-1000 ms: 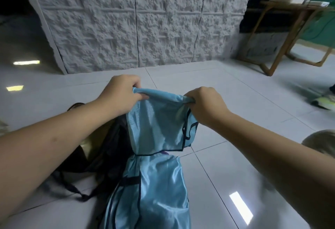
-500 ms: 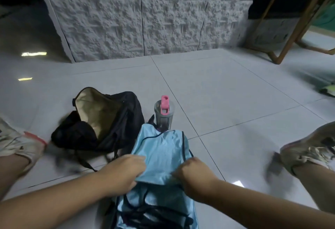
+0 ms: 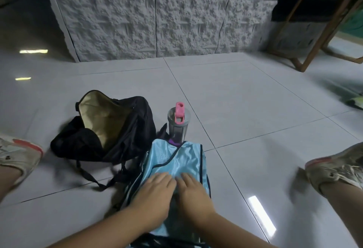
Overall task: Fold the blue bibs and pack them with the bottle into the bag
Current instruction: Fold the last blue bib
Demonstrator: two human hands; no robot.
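Both the left hand (image 3: 155, 194) and right hand (image 3: 193, 194) press flat, fingers straight, on the blue bibs (image 3: 176, 161) on the floor (image 3: 255, 110). The bottle (image 3: 177, 124) stands upright just beyond them, beside the open black bag (image 3: 110, 128).

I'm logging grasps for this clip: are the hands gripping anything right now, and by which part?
Nothing is gripped. The left hand and right hand lie flat, fingers straight, pressing the near part of the blue bib on the floor.
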